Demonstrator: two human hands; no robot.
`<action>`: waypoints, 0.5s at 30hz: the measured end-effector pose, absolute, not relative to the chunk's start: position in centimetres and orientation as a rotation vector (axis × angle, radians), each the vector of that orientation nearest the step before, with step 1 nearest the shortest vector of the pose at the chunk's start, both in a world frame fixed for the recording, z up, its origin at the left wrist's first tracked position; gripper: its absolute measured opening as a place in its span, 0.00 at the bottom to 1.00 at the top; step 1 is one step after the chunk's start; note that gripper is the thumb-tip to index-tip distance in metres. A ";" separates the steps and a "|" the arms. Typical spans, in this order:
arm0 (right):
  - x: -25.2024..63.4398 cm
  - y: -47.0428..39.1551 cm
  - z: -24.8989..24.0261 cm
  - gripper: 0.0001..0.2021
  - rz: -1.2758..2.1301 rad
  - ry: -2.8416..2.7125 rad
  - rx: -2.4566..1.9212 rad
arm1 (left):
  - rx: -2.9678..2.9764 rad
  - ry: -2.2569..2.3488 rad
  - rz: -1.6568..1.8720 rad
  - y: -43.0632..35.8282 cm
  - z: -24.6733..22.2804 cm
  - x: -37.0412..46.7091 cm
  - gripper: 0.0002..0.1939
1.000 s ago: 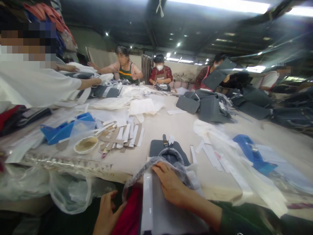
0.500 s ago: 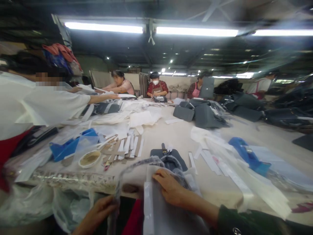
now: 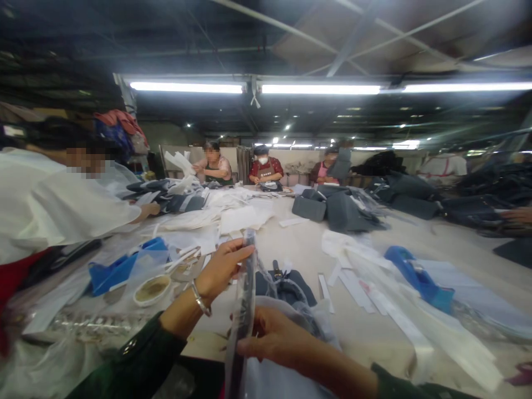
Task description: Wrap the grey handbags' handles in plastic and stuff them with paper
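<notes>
My left hand (image 3: 222, 267) is raised over the near table edge and pinches the top of a clear plastic bag (image 3: 244, 310) seen edge-on, with a dark strap inside it. Lower down, my right hand (image 3: 276, 338) grips the same bag from the right side. Just behind the bag a dark grey bag piece with a buckle strap (image 3: 286, 280) lies flat on the table (image 3: 299, 233). Grey and white material rests under my right wrist.
A blue tape dispenser (image 3: 118, 269) and a small dish of glue (image 3: 152, 289) stand at the left; another blue dispenser (image 3: 418, 274) lies at the right. White paper strips (image 3: 353, 280) are scattered about. A person in white (image 3: 62, 205) leans in from the left; several workers sit at the far end by dark bags (image 3: 336, 205).
My left hand rose from below the table edge, lifting the plastic bag upright. My right hand shifted from pressing on the material to gripping the bag. The view tilted upward.
</notes>
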State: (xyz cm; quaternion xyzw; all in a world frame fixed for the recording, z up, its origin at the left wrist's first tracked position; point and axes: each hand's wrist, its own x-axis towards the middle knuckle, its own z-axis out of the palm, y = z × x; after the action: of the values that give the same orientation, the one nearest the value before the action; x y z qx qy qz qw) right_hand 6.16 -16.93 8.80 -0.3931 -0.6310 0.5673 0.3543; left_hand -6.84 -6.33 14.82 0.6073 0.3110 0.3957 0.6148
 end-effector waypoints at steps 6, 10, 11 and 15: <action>8.8 -13.4 11.6 0.11 1.282 -1.318 -1.018 | 1.391 0.577 0.868 -6.1 14.0 -4.9 0.22; 12.9 -9.5 13.8 0.13 1.118 -1.204 -1.028 | 1.426 0.528 0.510 -7.6 12.7 -5.8 0.22; 13.6 -8.7 14.0 0.13 1.090 -1.183 -1.047 | 1.434 0.540 0.462 -7.9 12.3 -5.9 0.21; 14.5 -6.7 14.4 0.13 1.074 -1.163 -1.065 | 1.446 0.590 0.435 -8.2 11.2 -5.4 0.16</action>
State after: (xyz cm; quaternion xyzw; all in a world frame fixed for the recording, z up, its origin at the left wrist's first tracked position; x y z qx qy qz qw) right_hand 14.52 -6.70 14.40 -0.4551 -0.4973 0.4592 0.5785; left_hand -5.44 -8.18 11.21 0.6463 0.2637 0.1946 0.6891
